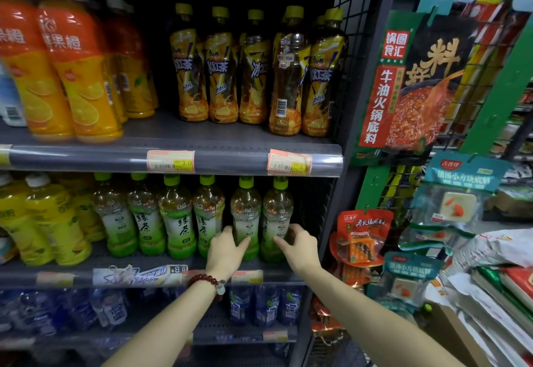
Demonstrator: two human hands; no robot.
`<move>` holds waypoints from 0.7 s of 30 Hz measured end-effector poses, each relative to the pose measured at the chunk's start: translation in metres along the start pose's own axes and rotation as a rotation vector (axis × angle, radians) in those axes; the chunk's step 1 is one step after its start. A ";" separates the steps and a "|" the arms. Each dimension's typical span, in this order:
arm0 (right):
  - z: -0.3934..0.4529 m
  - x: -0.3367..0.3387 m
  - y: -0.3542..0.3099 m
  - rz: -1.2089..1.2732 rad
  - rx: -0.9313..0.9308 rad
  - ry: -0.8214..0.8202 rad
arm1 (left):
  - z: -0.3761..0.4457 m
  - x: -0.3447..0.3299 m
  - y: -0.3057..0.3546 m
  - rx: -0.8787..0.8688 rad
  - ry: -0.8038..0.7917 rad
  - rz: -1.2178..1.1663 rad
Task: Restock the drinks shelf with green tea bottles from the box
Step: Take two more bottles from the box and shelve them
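Observation:
Several green tea bottles with green caps stand in a row on the middle shelf (pixel 161 275). My left hand (pixel 227 248) wraps the lower part of one green tea bottle (pixel 245 208), second from the right end. My right hand (pixel 298 244) holds the rightmost green tea bottle (pixel 277 211) the same way. Both bottles stand upright on the shelf, close together. A red bead bracelet circles my left wrist. The box is out of sight.
Yellow-label drinks (pixel 49 222) fill the shelf's left part. Iced black tea bottles (pixel 253 69) and orange drinks (pixel 72 63) stand on the shelf above; blue bottles (pixel 265 306) sit below. A wire side panel (pixel 340 84) closes the shelf at right, with hanging hotpot seasoning packs (pixel 415 84) beyond.

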State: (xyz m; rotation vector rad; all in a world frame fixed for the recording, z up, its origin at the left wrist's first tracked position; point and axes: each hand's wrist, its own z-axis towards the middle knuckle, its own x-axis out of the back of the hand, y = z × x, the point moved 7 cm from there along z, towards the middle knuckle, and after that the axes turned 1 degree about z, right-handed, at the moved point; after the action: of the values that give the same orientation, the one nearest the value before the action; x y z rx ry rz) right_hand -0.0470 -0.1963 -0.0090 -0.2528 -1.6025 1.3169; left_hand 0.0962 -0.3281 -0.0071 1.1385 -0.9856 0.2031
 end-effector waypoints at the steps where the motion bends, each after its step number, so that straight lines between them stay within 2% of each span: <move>1: -0.001 0.003 -0.001 -0.010 0.003 0.014 | -0.002 0.003 0.003 -0.008 0.007 0.003; 5: -0.009 0.018 -0.012 -0.027 0.062 0.050 | -0.013 0.015 0.016 -0.097 0.032 0.051; 10: -0.026 0.038 -0.017 -0.138 0.153 0.022 | -0.039 0.028 0.047 -0.315 0.112 0.154; 14: -0.037 0.065 -0.005 -0.196 0.147 0.028 | -0.061 0.010 0.082 -0.461 0.040 0.181; 21: -0.056 0.154 0.042 -0.293 0.076 0.114 | -0.086 -0.056 0.172 -0.596 -0.123 0.149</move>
State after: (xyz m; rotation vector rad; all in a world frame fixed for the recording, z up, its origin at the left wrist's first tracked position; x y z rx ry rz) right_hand -0.0941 -0.0398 0.0358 -0.0423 -1.4295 1.1135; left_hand 0.0088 -0.1604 0.0595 0.5377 -1.1418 -0.0454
